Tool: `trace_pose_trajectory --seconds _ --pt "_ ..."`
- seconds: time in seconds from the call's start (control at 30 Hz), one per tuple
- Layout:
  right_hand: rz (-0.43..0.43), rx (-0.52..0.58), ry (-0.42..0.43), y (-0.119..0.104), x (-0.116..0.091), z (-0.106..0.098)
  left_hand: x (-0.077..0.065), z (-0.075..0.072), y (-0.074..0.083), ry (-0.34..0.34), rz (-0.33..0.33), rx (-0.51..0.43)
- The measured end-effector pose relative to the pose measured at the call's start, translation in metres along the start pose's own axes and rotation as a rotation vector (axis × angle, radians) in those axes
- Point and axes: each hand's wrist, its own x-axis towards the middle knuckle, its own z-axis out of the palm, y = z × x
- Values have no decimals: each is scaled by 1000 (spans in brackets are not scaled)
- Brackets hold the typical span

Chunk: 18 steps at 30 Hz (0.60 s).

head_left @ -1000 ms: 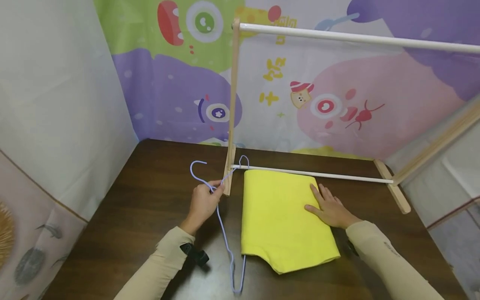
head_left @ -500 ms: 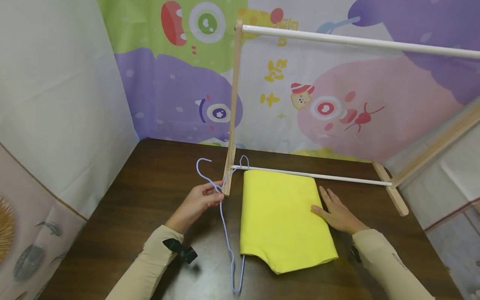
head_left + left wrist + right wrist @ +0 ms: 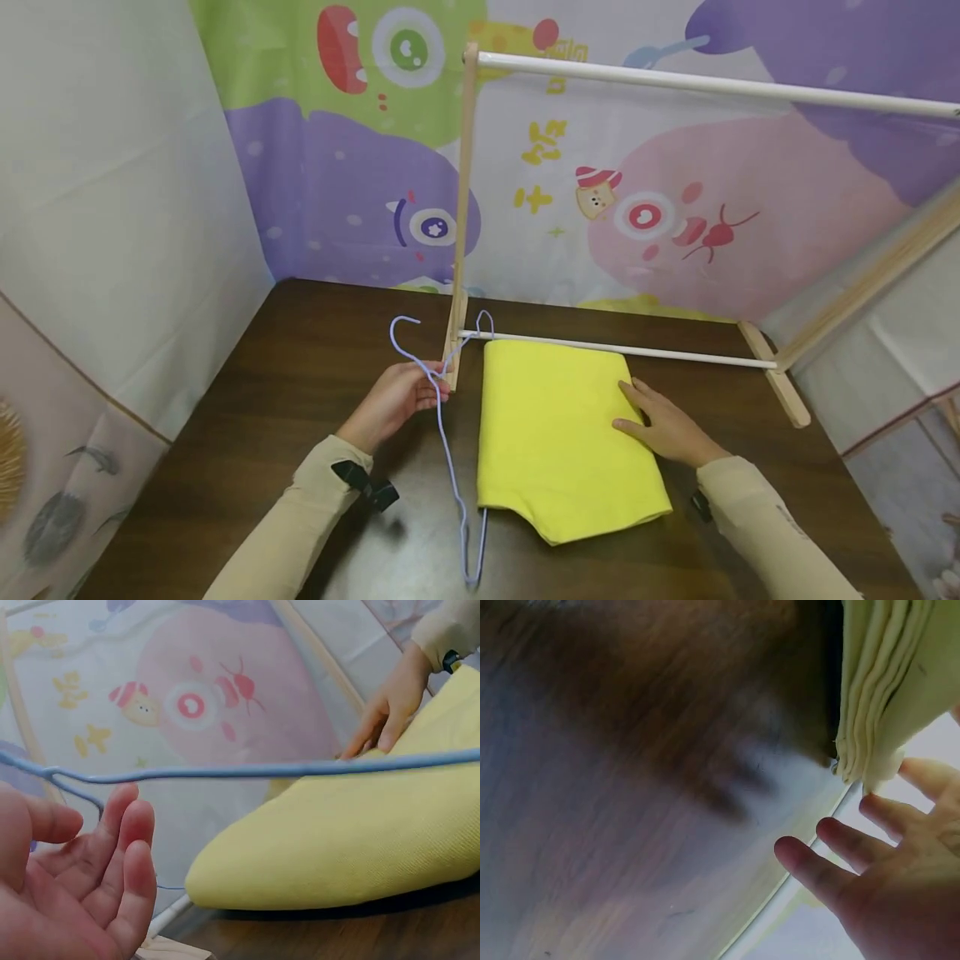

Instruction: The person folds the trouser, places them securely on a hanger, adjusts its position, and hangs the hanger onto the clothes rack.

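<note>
A folded yellow garment [image 3: 566, 442] lies on the table, with a lavender wire hanger [image 3: 450, 467] through its folds. The hanger's hook [image 3: 405, 323] points toward the back left, and its two ends stick out beyond the garment's left side. At the hanger's neck is my left hand [image 3: 397, 396]; in the left wrist view its fingers [image 3: 135, 877] are loosely bent, thumb apart, with the wire across the fingertips. My right hand [image 3: 667, 425] is at the garment's right edge, thumb over the top. The right wrist view shows its fingers [image 3: 810, 862] spread beside the stacked layers.
Behind the garment stands a rack with a wooden left post [image 3: 463, 192], a white top rail [image 3: 675, 81] and a white lower bar [image 3: 697, 357]. Its wooden feet, such as the right foot [image 3: 776, 379], rest on the dark table [image 3: 247, 433]. A cartoon backdrop [image 3: 360, 183] hangs behind.
My left hand has loosened from pinching the hanger's neck and turned beneath it; the hook shifted slightly right. My right hand drew off the garment's top, then came back to its right edge.
</note>
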Motion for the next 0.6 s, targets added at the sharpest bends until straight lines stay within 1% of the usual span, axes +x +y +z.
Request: trace_pose_trajectory --seconds 0.1,0.17,0.2,0.27,0.33,0.43,0.5,0.6 --pt "-10 -33 1 -2 1 1 10 -2 1 23 -23 21" --pt "-7 -39 0 -2 1 0 18 -3 3 33 -34 14" --pt "-8 -40 -2 -3 1 -1 22 -4 3 34 -37 -7" --pt "-11 -38 -10 -4 1 -1 30 -6 5 33 -65 -56" --pt "-9 -29 -15 -3 1 -1 37 -7 6 23 -94 -137" --pt "-6 -6 -16 -2 2 -2 47 -9 7 -29 -131 -242" --pt "-3 9 -15 -2 3 -4 51 -10 8 -72 -140 -315" --pt "9 21 -17 -3 4 -4 54 -12 7 -130 -158 -376"
